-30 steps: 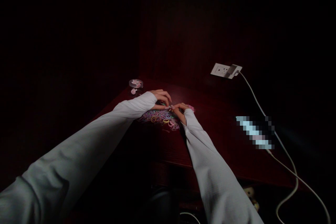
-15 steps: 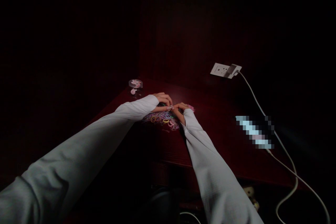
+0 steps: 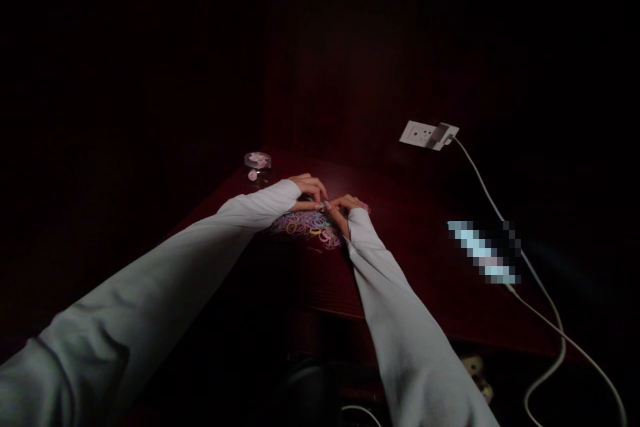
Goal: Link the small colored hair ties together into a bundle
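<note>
A pile of small coloured elastic hair bands (image 3: pixel 305 222), mostly purple and pink with some yellow, lies on the dark red table. Over its far side my left hand (image 3: pixel 309 190) reaches in with bent fingers, thumb and fingertips pinched together. My right hand (image 3: pixel 343 209) meets it from the right, its thumb and fingertips also closed. Their tips touch or nearly touch, and a bit of green shows near them. What the fingers hold is too small and dark to name. Something pink (image 3: pixel 365 207) sits just behind my right hand, partly covered by it.
A clear round container (image 3: pixel 257 161) with pink pieces stands at the back left. On the right lies a blurred-out phone-like object (image 3: pixel 483 253) with a white cable (image 3: pixel 543 323). A charger is plugged into the wall socket (image 3: pixel 420 135). The table's front edge (image 3: pixel 330 311) runs below my forearms.
The fingertips of both hands have shifted slightly against each other, with the thumbs now a little differently placed. The hair bands lie as before.
</note>
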Demonstrator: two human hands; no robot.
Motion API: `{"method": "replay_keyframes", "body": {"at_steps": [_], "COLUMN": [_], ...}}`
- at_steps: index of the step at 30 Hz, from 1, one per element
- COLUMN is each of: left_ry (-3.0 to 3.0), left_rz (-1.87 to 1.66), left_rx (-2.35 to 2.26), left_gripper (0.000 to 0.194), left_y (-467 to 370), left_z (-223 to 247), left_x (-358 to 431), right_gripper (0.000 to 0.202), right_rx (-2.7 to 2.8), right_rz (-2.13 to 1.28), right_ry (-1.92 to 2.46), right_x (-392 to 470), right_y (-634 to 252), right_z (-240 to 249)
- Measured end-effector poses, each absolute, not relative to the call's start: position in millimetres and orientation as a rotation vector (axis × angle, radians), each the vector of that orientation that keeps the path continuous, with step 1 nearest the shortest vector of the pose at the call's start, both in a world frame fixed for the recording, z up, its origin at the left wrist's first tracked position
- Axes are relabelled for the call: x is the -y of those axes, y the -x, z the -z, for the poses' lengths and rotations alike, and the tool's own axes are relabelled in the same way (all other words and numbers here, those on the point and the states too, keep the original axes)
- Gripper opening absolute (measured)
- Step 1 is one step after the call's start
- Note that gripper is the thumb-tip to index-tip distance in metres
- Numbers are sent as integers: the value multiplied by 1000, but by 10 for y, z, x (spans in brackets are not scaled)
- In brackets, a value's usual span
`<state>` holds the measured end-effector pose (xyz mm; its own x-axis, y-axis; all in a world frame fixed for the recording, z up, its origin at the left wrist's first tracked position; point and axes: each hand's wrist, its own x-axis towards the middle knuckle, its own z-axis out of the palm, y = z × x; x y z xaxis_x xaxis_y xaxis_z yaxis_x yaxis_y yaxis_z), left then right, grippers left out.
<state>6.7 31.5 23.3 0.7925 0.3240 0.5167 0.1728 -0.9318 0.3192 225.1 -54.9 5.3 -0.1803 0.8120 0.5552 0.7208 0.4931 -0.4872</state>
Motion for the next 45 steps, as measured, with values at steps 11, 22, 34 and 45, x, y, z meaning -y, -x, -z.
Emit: {"method": "replay_keyframes", "body": {"at_steps": [11,22,34,45], "left_ry": [-2711,-2790,-2886,-2816], "left_rz": [-861,-783,-724,-767], "left_rx": [-454,-493,-729,-887], "left_gripper": [18,21,15,15], "left_y": [-74,-46,-90,-41], "left_z": [-212,-291,-302,-387], "left_x": [-320,-249,-155,-141], "right_gripper": [32,25,18,16], "right_rx": [1922,2000,2057,1893], "right_rz": [-72,30,202,316], "right_ry": [1332,1412,1615,1587], "right_x": [527,533,632,573], "right_y": [-2245,-2196,-2131,-2243], "right_z": [-30,-55,-170,-97]}}
